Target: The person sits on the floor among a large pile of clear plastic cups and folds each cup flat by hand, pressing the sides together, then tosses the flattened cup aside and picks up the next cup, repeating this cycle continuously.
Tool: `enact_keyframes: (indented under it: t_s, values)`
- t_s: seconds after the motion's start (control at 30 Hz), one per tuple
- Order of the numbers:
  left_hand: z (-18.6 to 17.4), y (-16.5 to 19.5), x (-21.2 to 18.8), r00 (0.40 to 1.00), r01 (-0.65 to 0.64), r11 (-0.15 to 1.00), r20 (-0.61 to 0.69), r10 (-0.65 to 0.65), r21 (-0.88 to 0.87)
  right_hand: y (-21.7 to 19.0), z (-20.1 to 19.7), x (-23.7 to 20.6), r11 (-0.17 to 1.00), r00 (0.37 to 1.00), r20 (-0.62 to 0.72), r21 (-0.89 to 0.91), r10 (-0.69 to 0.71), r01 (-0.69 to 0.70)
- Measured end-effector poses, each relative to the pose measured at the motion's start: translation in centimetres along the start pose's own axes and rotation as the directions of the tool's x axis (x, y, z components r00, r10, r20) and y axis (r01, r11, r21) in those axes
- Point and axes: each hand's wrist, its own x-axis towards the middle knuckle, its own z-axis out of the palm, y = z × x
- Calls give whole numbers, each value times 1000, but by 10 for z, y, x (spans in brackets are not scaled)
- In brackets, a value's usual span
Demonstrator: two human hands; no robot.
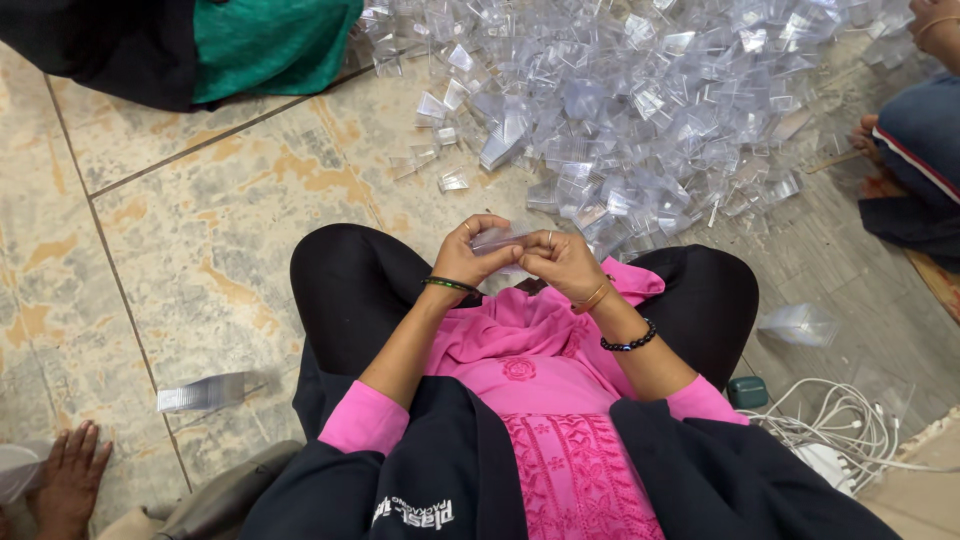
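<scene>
tiled marble-pattern floor (200, 240), clear plastic cup heap (640, 110) ahead; left hand (465, 255) and right hand (560, 262) both pinch small clear plastic stack (497, 238), long axis crosswise between them.

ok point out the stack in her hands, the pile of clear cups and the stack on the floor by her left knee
stack in hands (497, 238), head view, its top edge
pile of clear cups (640, 110), head view, middle of the heap
floor stack (202, 393), head view, its side
</scene>
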Motion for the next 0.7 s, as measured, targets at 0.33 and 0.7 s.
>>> enact_keyframes:
  t_s: [0.33,0.7]
  values:
    - [-38,11,-4,852,523,838,63,-520,-155,-1,-3,-4,847,886,-48,-321,-461,424]
    - [-27,-38,-1,952,262,964,-171,-252,36,12,0,10,981,969,-154,-39,-195,192]
